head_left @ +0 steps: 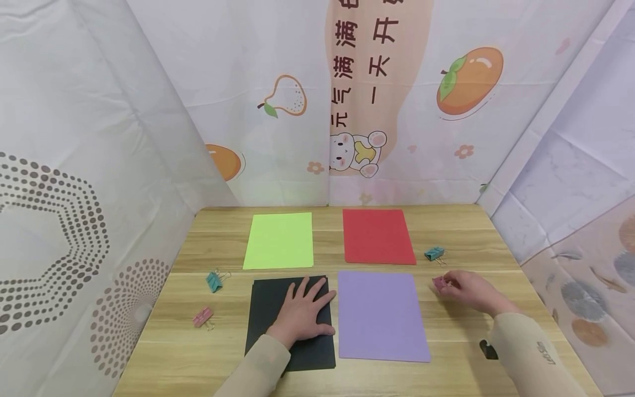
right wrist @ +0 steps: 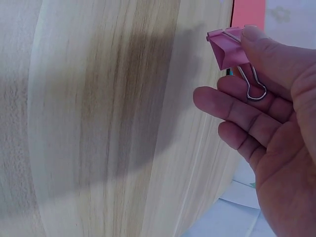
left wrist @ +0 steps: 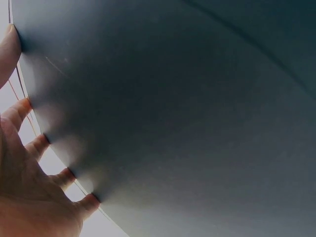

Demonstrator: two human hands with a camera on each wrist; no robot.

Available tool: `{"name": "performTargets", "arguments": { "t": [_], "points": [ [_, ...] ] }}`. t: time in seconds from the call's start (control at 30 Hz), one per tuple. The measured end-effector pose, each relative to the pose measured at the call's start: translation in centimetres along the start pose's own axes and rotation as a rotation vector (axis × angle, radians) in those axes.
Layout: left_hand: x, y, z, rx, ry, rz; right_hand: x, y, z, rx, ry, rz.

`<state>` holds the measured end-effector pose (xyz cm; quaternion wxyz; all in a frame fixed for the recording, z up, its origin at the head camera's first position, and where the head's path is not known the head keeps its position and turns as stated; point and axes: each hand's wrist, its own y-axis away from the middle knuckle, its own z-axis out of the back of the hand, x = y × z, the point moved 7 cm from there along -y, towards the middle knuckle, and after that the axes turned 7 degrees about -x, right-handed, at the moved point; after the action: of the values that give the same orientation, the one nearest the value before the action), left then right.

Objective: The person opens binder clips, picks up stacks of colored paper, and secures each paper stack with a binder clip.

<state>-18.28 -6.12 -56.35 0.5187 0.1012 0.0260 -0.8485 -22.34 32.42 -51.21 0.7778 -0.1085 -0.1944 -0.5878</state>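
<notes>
My left hand (head_left: 301, 315) rests with spread, straight fingers on a stack of black sheets (head_left: 265, 309) at the front of the table. In the left wrist view its fingertips touch the dark sheet surface (left wrist: 173, 108). To the right of the purple sheet (head_left: 382, 317), my right hand (head_left: 473, 290) pinches a pink binder clip (right wrist: 228, 48) between thumb and fingers. One wire handle of that clip points toward the palm in the right wrist view. A teal binder clip (head_left: 435, 253) lies just beyond the right hand.
A lime green sheet (head_left: 280, 241) and a red sheet (head_left: 378, 236) lie at the back of the wooden table (head_left: 198, 364). On the left are another teal binder clip (head_left: 214, 282) and a second pink binder clip (head_left: 202, 316). Printed curtains (head_left: 278, 154) stand around the table.
</notes>
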Motion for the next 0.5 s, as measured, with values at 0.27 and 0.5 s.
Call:
{"name": "performTargets", "arguments": {
  "t": [0.27, 0.5],
  "points": [
    [0.0, 0.0, 0.0, -0.008, -0.015, -0.008, 0.3, 0.0, 0.2, -0.026, -0.004, 0.010],
    [0.0, 0.0, 0.0, -0.008, -0.015, -0.009, 1.1, -0.1, 0.5, -0.067, 0.004, 0.062]
  ]
}}
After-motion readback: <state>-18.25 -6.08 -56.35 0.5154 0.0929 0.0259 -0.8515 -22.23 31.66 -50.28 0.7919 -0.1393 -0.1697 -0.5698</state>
